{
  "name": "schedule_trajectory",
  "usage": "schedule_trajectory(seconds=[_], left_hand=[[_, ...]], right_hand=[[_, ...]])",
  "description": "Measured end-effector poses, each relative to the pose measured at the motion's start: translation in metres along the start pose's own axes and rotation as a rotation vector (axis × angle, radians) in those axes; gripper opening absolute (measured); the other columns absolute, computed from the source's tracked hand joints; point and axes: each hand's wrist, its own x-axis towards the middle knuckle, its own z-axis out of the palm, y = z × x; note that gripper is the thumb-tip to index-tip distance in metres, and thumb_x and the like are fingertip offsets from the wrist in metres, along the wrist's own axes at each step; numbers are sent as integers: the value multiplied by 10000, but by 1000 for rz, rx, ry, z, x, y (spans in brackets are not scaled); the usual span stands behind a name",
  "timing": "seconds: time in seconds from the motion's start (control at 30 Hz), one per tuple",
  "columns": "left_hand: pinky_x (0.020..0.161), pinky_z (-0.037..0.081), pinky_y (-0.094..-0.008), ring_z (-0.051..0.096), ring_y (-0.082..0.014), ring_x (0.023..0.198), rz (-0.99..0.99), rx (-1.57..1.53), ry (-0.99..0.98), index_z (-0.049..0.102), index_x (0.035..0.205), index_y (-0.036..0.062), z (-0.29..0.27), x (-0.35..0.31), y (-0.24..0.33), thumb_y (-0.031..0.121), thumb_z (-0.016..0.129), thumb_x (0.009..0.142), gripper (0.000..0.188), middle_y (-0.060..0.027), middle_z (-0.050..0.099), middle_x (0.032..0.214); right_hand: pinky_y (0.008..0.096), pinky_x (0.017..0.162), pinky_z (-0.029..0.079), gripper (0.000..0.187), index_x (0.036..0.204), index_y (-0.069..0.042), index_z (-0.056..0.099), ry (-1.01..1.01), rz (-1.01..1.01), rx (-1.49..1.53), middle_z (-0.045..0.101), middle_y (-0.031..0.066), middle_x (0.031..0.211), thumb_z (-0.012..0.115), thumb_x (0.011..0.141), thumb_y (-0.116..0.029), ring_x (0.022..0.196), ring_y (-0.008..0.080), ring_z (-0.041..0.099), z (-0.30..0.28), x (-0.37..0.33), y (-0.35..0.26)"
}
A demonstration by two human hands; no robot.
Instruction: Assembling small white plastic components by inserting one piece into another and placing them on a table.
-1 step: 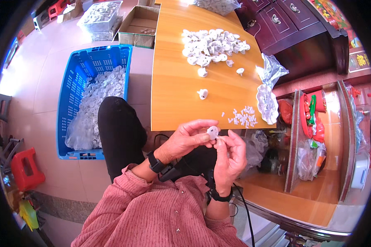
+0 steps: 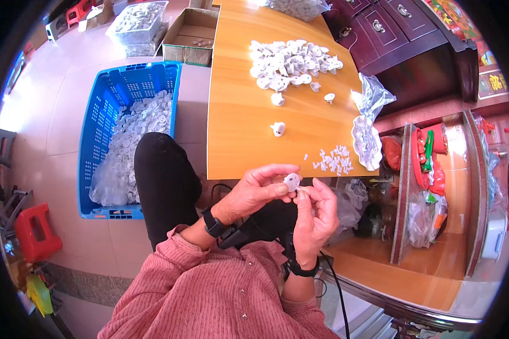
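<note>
My left hand (image 2: 260,189) is closed on a round white plastic piece (image 2: 292,181) with small dark holes in its face, held just off the table's near edge. Thumb and forefinger of my right hand (image 2: 316,217) pinch together at the lower right rim of that piece; what lies between them is too small to make out. Beyond my hands, small white plastic pegs (image 2: 335,161) lie scattered on the wooden table (image 2: 237,130). Farther back is a heap of similar round white pieces (image 2: 291,63), with a single white piece (image 2: 277,129) standing apart nearer me.
A scalloped dish (image 2: 361,133) and a clear plastic bag (image 2: 374,93) rest at the table's right edge. On the left floor stands a blue crate (image 2: 89,141) of white pieces, with a cardboard box (image 2: 188,53) behind it. Open shelving (image 2: 401,209) is at the right.
</note>
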Motion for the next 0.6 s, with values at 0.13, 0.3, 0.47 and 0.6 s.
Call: schedule_trajectory(seconds=[0.13,0.3,0.47,0.6], left_hand=[[897,562,-312,654,-152,1021,10,49,-1,549,1407,27,0,1,-2,111,660,984,446,-79,649,1227],[892,564,-313,652,-155,1042,25,94,1,565,1387,22,0,2,-4,101,662,981,425,-76,647,1237],[903,565,-319,647,-160,1069,26,141,10,574,1379,21,-1,1,-2,86,665,975,419,-76,647,1235],[926,562,-323,640,-165,1092,27,167,17,580,1372,18,-2,1,-2,66,672,965,420,-76,639,1239]], right_hand=[[270,794,545,297,1247,53,575,7,-4,-54,699,83,965,645,961,18,847,114,649,-2,-1,2],[264,786,541,287,1233,53,584,9,-30,-103,701,83,960,651,956,21,844,106,645,-2,0,1],[260,757,545,285,1220,47,594,6,-51,-152,708,73,912,662,944,30,824,95,644,0,2,-1],[266,747,549,281,1215,40,597,11,-56,-162,710,75,891,663,942,32,805,99,648,2,2,2]])
